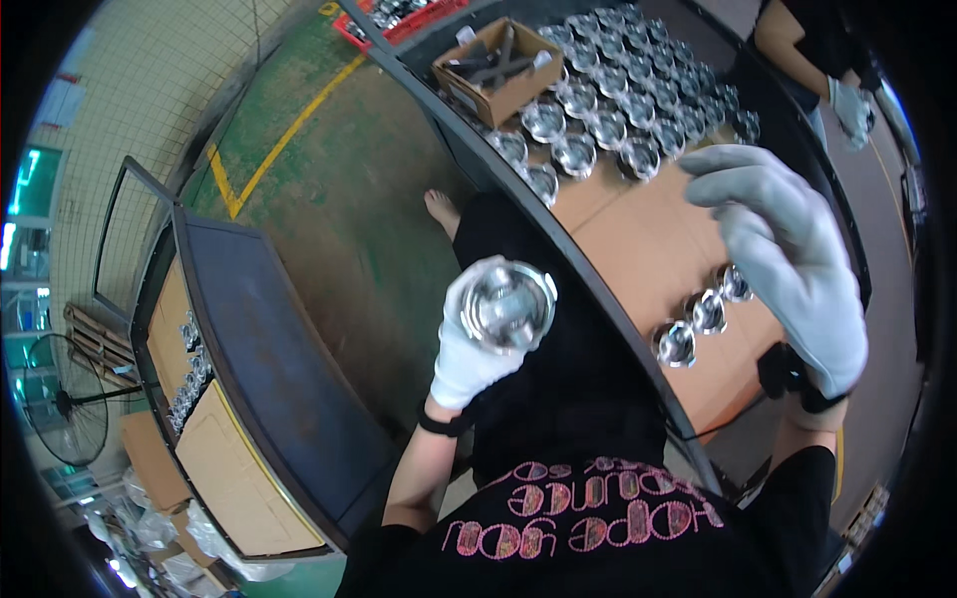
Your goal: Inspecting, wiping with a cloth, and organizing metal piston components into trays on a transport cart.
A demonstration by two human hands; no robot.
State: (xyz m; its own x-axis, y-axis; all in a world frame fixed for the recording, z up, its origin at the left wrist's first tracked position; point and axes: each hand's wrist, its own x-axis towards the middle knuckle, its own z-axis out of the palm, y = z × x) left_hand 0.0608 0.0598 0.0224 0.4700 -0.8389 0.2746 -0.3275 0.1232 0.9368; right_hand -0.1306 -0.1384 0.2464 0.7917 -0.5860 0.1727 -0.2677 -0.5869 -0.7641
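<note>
Green floor point(339, 214) between left-hand bench point(274, 319) and work table point(703, 399), the latter edged by raised dark rim point(595, 274). Brown board point(623, 234) exposed between massed metal parts point(606, 128) and row of three point(706, 311). Right hand point(793, 249) above board, fingers loosely bent. Left hand point(467, 361) wrapped around round metal part point(510, 307), left of rim, above legs point(578, 389): silver, mirror-bright, circular-lipped.

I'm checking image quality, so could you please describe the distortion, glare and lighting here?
Head view: the blue-grey panel bows, and the corners go black; same head view: bright glare streaks the shiny metal piece in the left hand, and the far-left window glows.
</note>
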